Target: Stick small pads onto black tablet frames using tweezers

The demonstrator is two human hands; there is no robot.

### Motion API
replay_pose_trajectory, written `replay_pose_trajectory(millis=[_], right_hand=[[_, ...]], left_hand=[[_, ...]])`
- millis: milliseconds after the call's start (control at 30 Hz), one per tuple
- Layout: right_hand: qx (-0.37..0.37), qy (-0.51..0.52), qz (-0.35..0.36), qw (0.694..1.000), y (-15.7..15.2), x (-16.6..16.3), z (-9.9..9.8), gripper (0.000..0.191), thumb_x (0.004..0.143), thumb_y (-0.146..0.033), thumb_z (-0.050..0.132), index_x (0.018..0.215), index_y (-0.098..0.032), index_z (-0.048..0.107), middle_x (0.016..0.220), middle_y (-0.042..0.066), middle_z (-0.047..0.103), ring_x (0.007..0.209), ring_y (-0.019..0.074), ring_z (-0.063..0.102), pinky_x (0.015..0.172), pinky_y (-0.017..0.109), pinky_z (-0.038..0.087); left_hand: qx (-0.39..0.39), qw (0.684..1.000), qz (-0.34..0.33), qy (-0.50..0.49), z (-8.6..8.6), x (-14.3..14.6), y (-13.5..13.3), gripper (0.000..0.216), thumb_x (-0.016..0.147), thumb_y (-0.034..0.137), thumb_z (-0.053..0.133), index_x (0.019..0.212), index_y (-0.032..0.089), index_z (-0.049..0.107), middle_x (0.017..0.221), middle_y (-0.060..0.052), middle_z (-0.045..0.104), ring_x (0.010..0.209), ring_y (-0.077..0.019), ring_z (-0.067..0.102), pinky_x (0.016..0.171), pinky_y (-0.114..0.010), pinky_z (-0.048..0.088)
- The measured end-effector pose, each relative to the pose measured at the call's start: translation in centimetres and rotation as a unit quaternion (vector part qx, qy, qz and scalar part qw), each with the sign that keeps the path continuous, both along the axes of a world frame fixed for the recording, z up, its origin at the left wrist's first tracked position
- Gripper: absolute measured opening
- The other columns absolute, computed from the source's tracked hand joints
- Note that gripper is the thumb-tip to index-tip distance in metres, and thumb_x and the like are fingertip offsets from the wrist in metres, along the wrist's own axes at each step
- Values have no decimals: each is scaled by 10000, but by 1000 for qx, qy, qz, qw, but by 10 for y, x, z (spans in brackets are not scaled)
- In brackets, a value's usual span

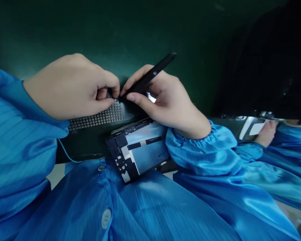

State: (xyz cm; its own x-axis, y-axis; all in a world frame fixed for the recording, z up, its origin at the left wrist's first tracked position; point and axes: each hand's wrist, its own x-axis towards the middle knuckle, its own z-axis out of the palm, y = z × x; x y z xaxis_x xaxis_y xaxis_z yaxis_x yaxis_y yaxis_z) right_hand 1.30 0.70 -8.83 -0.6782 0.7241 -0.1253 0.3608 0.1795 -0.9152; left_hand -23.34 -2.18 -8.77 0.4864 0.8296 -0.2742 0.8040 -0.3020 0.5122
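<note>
My left hand point(75, 87) is closed in a pinch over a sheet with a grid of small dark squares point(97, 119). Whatever sits between its fingertips is dark and too small to name. In my right hand point(165, 97) is a slim black pen-shaped tool point(153, 73), tilted with its top end up to the right. Its lower end points at the left fingertips; the tip itself is hidden. Below my right hand lies an opened phone or tablet body point(140, 149), tilted, with a bluish panel and a dark strip across it, partly over the table's near edge.
A dark green tabletop point(150, 30) spreads beyond both hands. On the right, a co-worker's hand point(266, 134) rests by a white-framed object point(247, 127). A large black shape point(266, 67) fills the upper right. A thin blue cord point(66, 152) hangs near my left sleeve.
</note>
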Motion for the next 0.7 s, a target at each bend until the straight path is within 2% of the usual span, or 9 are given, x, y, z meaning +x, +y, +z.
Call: replay_pose_trajectory(millis=[100, 267, 333, 400, 467, 533, 567, 633, 700], right_hand=[[-10, -5, 6, 1000, 4, -2, -8, 340, 957, -600, 842, 1085, -300, 745, 1125, 42, 802, 1093, 257, 796, 1071, 412, 691], [6, -11, 29, 999, 5, 1, -9, 284, 999, -564, 810, 1090, -300, 759, 1162, 40, 815, 1104, 246, 802, 1085, 413, 677], [-6, 9, 37, 999, 7, 2, -8, 264, 996, -540, 826, 1076, -298, 757, 1139, 27, 825, 1077, 230, 806, 1045, 400, 688], [-34, 62, 10, 997, 4, 8, -6, 233, 1006, -476, 838, 1070, -270, 752, 1081, 18, 833, 994, 202, 809, 941, 365, 698], [-35, 124, -78, 989, -9, 19, -3, 128, 1040, -348, 810, 1054, -231, 759, 1002, 11, 826, 870, 163, 783, 827, 314, 667], [25, 149, -216, 965, -31, 35, 0, 11, 1045, -217, 776, 1034, -218, 776, 940, -6, 792, 813, 130, 749, 783, 278, 618], [70, 143, -288, 944, -43, 44, 1, 43, 1038, -183, 773, 1027, -224, 781, 921, -17, 769, 821, 122, 746, 787, 270, 603], [141, 110, -391, 903, -67, 58, -2, 62, 1039, -188, 779, 1050, -249, 778, 921, -29, 747, 878, 125, 765, 814, 276, 601], [168, 89, -424, 885, -85, 67, -7, 58, 1058, -242, 775, 1105, -271, 759, 973, -21, 772, 927, 146, 785, 849, 312, 628]], left_hand=[[-13, 1000, 9, -6, 1, -1, -1, 650, 852, 639, 282, 945, 263, 805, 724, -21, 688, 661, -172, 548, 966, -475, 573], [-13, 1000, 0, 9, 4, -1, -2, 536, 919, 563, 352, 974, 261, 792, 761, -31, 694, 714, -197, 589, 1006, -501, 575], [-16, 1000, 0, 26, 5, 2, -1, 439, 916, 495, 442, 999, 269, 809, 777, -14, 717, 722, -197, 610, 1024, -504, 596], [-16, 999, 10, 45, 4, 4, 1, 365, 894, 419, 531, 1017, 265, 838, 792, 15, 732, 722, -184, 632, 1042, -514, 618], [-9, 998, 21, 53, 1, 5, 2, 334, 907, 379, 568, 1033, 259, 853, 814, 39, 734, 738, -173, 664, 1046, -544, 628], [0, 999, 17, 41, -6, 1, 1, 352, 943, 391, 551, 1047, 242, 853, 831, 49, 723, 775, -168, 700, 1045, -582, 622], [7, 1000, 10, 22, -10, -2, 0, 397, 964, 433, 522, 1054, 229, 850, 833, 49, 711, 807, -171, 721, 1050, -598, 613], [20, 1000, 5, -22, -20, -9, -3, 568, 983, 593, 441, 1066, 204, 846, 820, 54, 671, 891, -185, 766, 1076, -617, 588], [14, 997, 61, -51, -27, -14, -7, 775, 925, 797, 384, 1063, 192, 849, 812, 68, 633, 979, -204, 796, 1115, -628, 558]])
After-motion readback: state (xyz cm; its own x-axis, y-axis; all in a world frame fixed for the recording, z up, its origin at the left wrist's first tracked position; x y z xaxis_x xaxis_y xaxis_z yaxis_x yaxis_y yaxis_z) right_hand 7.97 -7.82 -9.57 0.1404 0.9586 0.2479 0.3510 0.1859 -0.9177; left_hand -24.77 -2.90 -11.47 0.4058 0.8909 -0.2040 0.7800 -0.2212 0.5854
